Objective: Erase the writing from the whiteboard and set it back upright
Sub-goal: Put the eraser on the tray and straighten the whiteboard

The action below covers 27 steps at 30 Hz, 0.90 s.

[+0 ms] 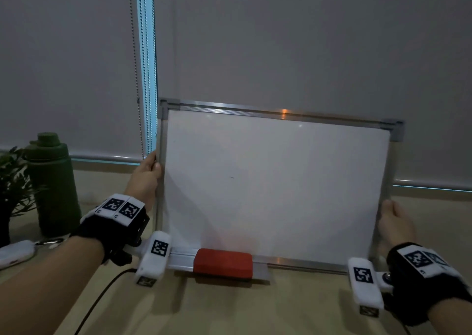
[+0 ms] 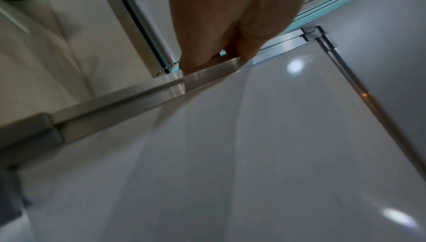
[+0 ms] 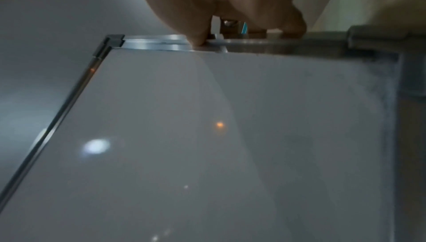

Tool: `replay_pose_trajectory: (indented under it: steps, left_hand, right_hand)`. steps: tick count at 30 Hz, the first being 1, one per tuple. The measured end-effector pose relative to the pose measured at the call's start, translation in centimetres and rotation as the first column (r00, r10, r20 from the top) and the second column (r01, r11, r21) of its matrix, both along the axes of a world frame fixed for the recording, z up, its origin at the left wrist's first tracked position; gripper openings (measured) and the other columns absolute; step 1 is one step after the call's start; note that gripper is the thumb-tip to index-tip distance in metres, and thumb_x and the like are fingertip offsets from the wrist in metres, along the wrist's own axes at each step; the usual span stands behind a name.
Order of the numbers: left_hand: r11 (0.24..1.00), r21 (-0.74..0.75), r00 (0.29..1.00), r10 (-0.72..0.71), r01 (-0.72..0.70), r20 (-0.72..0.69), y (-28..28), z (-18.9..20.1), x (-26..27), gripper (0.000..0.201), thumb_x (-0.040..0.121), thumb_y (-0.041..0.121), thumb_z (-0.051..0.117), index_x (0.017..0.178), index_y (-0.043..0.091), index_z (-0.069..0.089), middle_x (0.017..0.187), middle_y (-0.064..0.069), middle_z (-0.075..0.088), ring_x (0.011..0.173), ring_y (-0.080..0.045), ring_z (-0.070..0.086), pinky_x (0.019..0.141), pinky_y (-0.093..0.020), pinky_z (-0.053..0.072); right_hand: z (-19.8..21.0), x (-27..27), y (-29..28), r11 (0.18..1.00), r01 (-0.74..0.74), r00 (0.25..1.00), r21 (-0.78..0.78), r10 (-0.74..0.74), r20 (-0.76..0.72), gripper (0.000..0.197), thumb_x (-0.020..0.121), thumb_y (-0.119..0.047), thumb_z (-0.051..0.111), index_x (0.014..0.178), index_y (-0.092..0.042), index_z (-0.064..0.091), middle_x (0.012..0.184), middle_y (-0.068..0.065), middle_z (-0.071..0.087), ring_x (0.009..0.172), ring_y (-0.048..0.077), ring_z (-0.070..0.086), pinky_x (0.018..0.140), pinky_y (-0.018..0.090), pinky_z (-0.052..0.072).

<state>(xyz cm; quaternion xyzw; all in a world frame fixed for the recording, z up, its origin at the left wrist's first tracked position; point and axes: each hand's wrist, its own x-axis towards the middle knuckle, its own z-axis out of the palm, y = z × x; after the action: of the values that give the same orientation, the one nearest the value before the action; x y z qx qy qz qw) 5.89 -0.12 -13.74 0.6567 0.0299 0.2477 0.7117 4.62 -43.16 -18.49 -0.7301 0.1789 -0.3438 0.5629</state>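
1. The whiteboard [image 1: 275, 186] stands on the desk [image 1: 229, 309] on its long lower edge, near the window blind [image 1: 306, 41] behind it; whether its top rail touches the blind cannot be told
2. Its writing surface looks wiped clean apart from one tiny dark mark near the middle, so the erasing seems done and the step in hand is judged to be setting the board back upright
3. The left hand [image 1: 146, 179] grips the left side rail about halfway up, thumb on the front of the frame and fingers curled behind it
4. The right hand [image 1: 394, 223] pinches the right side rail lower down, thumb in front and the other fingers hidden behind the frame
5. A red eraser [image 1: 223, 262] sits in the tray at the bottom left, so any tilt forward could tip it out
6. To do this well, the person should keep both grips even, level the board, since its top rail runs down to the right in the head view, and let go only once it is steady
7. A green bottle [image 1: 52, 184] and a plant [image 1: 12, 179] stand to the left, apart from the board, and should be kept clear of the left elbow
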Motion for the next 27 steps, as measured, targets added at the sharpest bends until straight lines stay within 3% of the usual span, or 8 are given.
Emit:
replay_pose_trajectory:
  steps: [3, 7, 13, 16, 18, 20, 22, 27]
  left_hand:
    - [0.999, 0.04, 1.0, -0.028, 0.027, 0.002, 0.4, 0.8, 3.0, 0.047, 0.1, 0.004, 0.029, 0.146, 0.012, 0.03, 0.145, -0.008, 0.043, 0.131, -0.028, 0.045, 0.112, -0.039, 0.032]
    - [0.993, 0.062, 0.995, -0.099, 0.099, -0.014, -0.6, 0.8, 7.6, 0.04, 0.101, 0.005, 0.028, 0.134, 0.021, 0.043, 0.112, -0.005, 0.058, 0.09, -0.02, 0.058, 0.07, -0.024, 0.05]
    - [0.996, -0.031, 0.995, -0.082, 0.08, -0.057, -2.0, -1.4, 14.2, 0.045, 0.101, 0.006, 0.031, 0.141, 0.025, 0.035, 0.084, 0.005, 0.055, 0.07, -0.011, 0.046, 0.063, -0.027, 0.035]
    - [0.994, -0.072, 0.996, -0.081, 0.078, -0.044, -2.3, -2.0, 15.3, 0.047, 0.1, 0.003, 0.03, 0.145, 0.018, 0.032, 0.098, -0.001, 0.059, 0.074, -0.01, 0.049, 0.067, -0.025, 0.038]
    - [0.996, -0.089, 0.998, -0.032, 0.027, -0.047, -2.1, -1.9, 15.9, 0.048, 0.1, 0.006, 0.033, 0.146, 0.017, 0.03, 0.126, -0.003, 0.054, 0.096, -0.019, 0.059, 0.085, -0.033, 0.046]
    - [0.997, -0.074, 0.999, 0.006, -0.01, -0.05, -1.6, -2.1, 16.4, 0.048, 0.099, 0.009, 0.037, 0.146, 0.017, 0.033, 0.143, -0.013, 0.047, 0.127, -0.032, 0.049, 0.109, -0.045, 0.036]
    - [0.996, -0.085, 1.0, 0.012, -0.014, -0.024, -1.2, -2.5, 16.6, 0.047, 0.097, 0.01, 0.042, 0.143, 0.017, 0.038, 0.142, -0.014, 0.049, 0.13, -0.031, 0.046, 0.112, -0.047, 0.033]
    - [0.988, -0.045, 0.988, 0.146, -0.149, -0.049, -2.7, -1.7, 14.9, 0.041, 0.092, 0.008, 0.05, 0.133, 0.012, 0.052, 0.132, -0.015, 0.057, 0.122, -0.03, 0.054, 0.108, -0.039, 0.039]
  right_hand:
    - [-0.7, 3.4, -0.7, 0.995, -0.036, 0.999, 0.096, 0.033, 0.035, 0.026, 0.099, -0.027, 0.038, 0.082, -0.017, 0.056, 0.1, 0.021, 0.059, 0.087, 0.03, 0.052, 0.072, 0.029, 0.046]
    - [-0.3, 6.8, -1.8, 0.977, -0.011, 0.998, 0.213, -0.004, 0.07, 0.029, 0.1, -0.023, 0.039, 0.087, -0.004, 0.057, 0.098, 0.017, 0.056, 0.089, 0.026, 0.048, 0.079, 0.033, 0.037]
    - [0.6, 9.9, -2.8, 0.992, 0.087, 0.991, 0.088, -0.095, 0.09, 0.036, 0.099, -0.012, 0.038, 0.11, 0.017, 0.056, 0.114, 0.032, 0.057, 0.11, 0.04, 0.05, 0.085, 0.034, 0.036]
    - [0.0, 12.1, -3.5, 0.992, 0.091, 0.988, 0.089, -0.101, 0.115, 0.038, 0.097, -0.02, 0.044, 0.113, 0.012, 0.058, 0.103, 0.016, 0.06, 0.099, 0.021, 0.051, 0.084, 0.027, 0.033]
    - [-0.3, 12.8, -3.6, 0.991, 0.068, 0.987, 0.119, -0.084, 0.135, 0.038, 0.096, -0.021, 0.048, 0.117, 0.008, 0.059, 0.1, 0.005, 0.055, 0.096, 0.014, 0.044, 0.087, 0.026, 0.033]
    - [-0.4, 13.1, -3.7, 0.995, 0.06, 0.99, 0.084, -0.07, 0.119, 0.037, 0.094, -0.02, 0.05, 0.121, 0.003, 0.058, 0.109, 0.008, 0.057, 0.102, 0.017, 0.048, 0.092, 0.028, 0.036]
    - [-0.2, 12.8, -3.2, 0.997, 0.072, 0.997, -0.033, -0.072, -0.029, 0.038, 0.089, -0.028, 0.047, 0.119, -0.008, 0.059, 0.119, 0.024, 0.056, 0.107, 0.03, 0.051, 0.097, 0.039, 0.037]
    - [-1.3, 11.6, -1.2, 0.993, -0.072, 0.897, -0.097, 0.021, -0.442, 0.072, 0.09, -0.018, 0.051, 0.147, -0.001, 0.01, 0.144, 0.031, 0.023, 0.132, 0.04, 0.027, 0.106, 0.038, 0.025]
